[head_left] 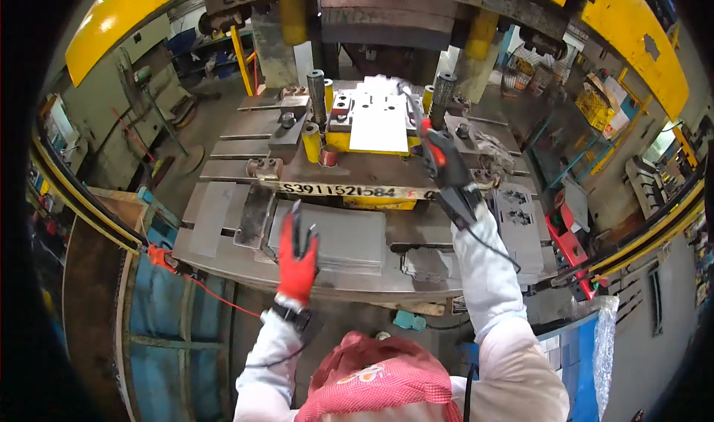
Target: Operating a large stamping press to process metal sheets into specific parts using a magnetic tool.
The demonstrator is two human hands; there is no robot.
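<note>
My left hand point(299, 266), in a red glove with dark fingertips, has its fingers apart above the left end of a stack of flat grey metal sheets point(342, 236). Nothing shows in it. On the right, my right hand point(445, 162) wears a dark and red glove and reaches up beside the press die point(338, 139). Its fingers look closed around a pale, slim, blurred thing point(413, 104) that I cannot make out. A bright white flat sheet point(379, 130) lies on the die, left of my right hand.
Dark guide posts point(316, 95) and yellow cylinders point(311, 143) stand around the die. The press's upper part point(387, 13) hangs above. Cut pieces point(428, 262) and a second sheet stack point(518, 232) lie on the right of the bed. A red box point(567, 236) is beyond them.
</note>
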